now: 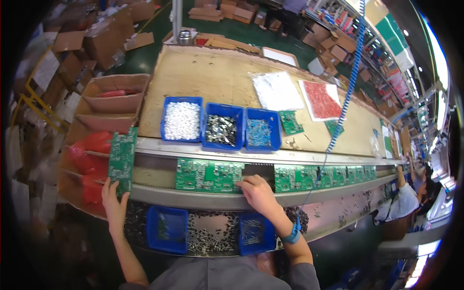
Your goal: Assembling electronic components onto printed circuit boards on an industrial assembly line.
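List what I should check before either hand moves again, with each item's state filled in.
1. Left hand on the crosswise green board: ok, fingers and thumb are at its near end.
2. That board clear of the rails: cannot tell; it overlaps them in this view.
3. Right hand at the right end of the board in the track: ok; how firm its touch is cannot be told.
4. Gap between that board and the next board to the right: ok, visible.
5. Blue wrist strap worn: ok, on the right wrist.
6. Small parts on the boards seated: cannot tell, too small.
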Demonstrator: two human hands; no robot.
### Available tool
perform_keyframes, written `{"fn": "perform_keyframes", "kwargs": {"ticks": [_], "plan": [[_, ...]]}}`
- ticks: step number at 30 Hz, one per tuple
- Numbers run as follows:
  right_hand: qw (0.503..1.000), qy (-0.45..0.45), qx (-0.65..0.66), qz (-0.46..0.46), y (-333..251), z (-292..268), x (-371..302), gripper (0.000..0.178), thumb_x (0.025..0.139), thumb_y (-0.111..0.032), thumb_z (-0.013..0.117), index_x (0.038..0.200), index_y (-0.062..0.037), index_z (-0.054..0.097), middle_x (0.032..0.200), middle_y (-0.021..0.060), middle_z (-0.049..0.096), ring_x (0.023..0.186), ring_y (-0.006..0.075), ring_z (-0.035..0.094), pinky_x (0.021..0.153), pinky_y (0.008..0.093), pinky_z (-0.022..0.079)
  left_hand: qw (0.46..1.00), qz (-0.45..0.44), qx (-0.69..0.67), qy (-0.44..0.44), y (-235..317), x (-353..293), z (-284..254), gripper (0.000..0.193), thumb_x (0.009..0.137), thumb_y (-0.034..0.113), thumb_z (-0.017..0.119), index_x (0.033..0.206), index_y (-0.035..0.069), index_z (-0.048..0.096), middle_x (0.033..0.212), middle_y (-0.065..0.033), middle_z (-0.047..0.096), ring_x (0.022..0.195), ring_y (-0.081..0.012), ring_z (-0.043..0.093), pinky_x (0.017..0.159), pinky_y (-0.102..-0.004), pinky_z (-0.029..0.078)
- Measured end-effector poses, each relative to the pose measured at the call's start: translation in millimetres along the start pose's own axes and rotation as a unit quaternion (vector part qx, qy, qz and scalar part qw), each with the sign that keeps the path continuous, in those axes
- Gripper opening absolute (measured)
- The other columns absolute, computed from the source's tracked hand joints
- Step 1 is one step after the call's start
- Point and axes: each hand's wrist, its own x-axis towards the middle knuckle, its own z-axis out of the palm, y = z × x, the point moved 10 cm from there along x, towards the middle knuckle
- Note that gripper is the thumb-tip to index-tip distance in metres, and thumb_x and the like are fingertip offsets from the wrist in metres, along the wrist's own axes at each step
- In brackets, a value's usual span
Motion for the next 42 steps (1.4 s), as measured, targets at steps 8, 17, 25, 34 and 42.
{"fn": "perform_keyframes", "kwargs": {"ticks": [8, 17, 25, 34, 42], "plan": [[0.991, -0.029, -0.022, -0.127, -109.4, 53.0, 53.9, 0.045, 0.079, -0.036, 0.068, 0.114, -0.0089, 0.061, 0.13, 0.0184, 0.046, 0.121, 0.0383, 0.042, 0.096, 0.0495, 0.038, 0.997, -0.047, 0.054, -0.011, 11.5, 24.8, 1.5, 0.065, 0.075, 0.032, 0.073, 0.124, 0.001, 0.045, 0.133, -0.0208, 0.041, 0.118, -0.0414, 0.042, 0.097, -0.0494, 0.036], [0.988, -0.053, -0.093, -0.114, -105.1, 87.6, 56.9, 0.052, 0.081, -0.052, 0.059, 0.108, -0.0075, 0.066, 0.141, 0.0214, 0.036, 0.132, 0.0456, 0.027, 0.102, 0.0647, 0.025, 0.989, -0.111, 0.085, -0.058, 0.5, 44.3, 36.4, 0.096, 0.064, 0.038, 0.08, 0.138, 0.004, 0.029, 0.139, -0.0293, 0.029, 0.124, -0.0456, 0.034, 0.103, -0.0569, 0.028], [0.988, -0.062, -0.129, -0.052, -53.6, 56.6, 25.9, 0.049, 0.081, -0.053, 0.059, 0.113, -0.0171, 0.066, 0.139, 0.0188, 0.039, 0.133, 0.0458, 0.025, 0.102, 0.0671, 0.02, 1.0, -0.01, 0.019, 0.003, 27.7, 42.1, 1.6, 0.089, 0.059, 0.015, 0.081, 0.135, 0.008, 0.036, 0.14, -0.0229, 0.029, 0.128, -0.0433, 0.03, 0.108, -0.0557, 0.022], [0.983, -0.046, -0.175, 0.021, 11.1, 13.0, -23.1, 0.043, 0.08, -0.054, 0.058, 0.114, -0.0281, 0.065, 0.142, 0.0169, 0.037, 0.132, 0.0476, 0.026, 0.102, 0.0679, 0.021, 0.926, 0.284, -0.057, -0.241, 158.1, 18.3, 30.9, 0.08, 0.061, 0.017, 0.081, 0.132, 0.008, 0.044, 0.143, -0.0184, 0.028, 0.136, -0.037, 0.023, 0.112, -0.0533, 0.013], [0.954, -0.011, -0.225, 0.197, 104.5, -50.4, -98.1, 0.034, 0.084, -0.05, 0.055, 0.109, -0.0301, 0.067, 0.143, 0.0179, 0.035, 0.134, 0.0483, 0.021, 0.103, 0.0688, 0.014, 0.831, 0.423, -0.031, -0.36, 236.8, -4.7, 120.2, 0.077, 0.072, 0.022, 0.076, 0.139, 0.011, 0.039, 0.148, -0.0191, 0.022, 0.138, -0.0363, 0.018, 0.113, -0.0522, 0.011]]}}
